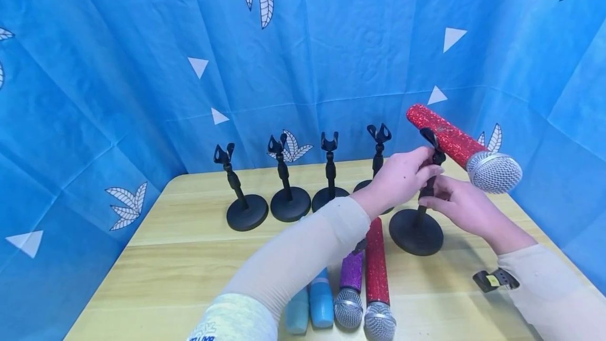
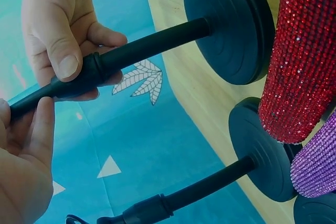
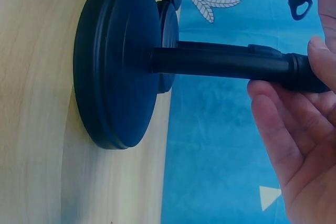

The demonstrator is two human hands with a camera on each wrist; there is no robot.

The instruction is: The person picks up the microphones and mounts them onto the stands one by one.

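A black desktop microphone stand (image 1: 416, 233) stands at the right of the table on its round base. In its top clip lies a sparkly red microphone (image 1: 445, 133), slanting with its silver mesh head down to the right. My left hand (image 1: 400, 178) pinches the thin upper pole just below the clip. Lower down, my right hand (image 1: 466, 204) grips the thicker collar (image 3: 302, 72) of the pole, thumb on one side and fingers on the other. The left wrist view shows both hands close together along the pole.
Several more black stands with bare clips, such as the leftmost stand (image 1: 247, 212), line the table's back. In front lie a second red microphone (image 1: 377, 262), a purple microphone (image 1: 351, 272), a blue microphone (image 1: 321, 301) and a pale blue one, partly under my left arm. A blue curtain (image 1: 307, 57) hangs behind.
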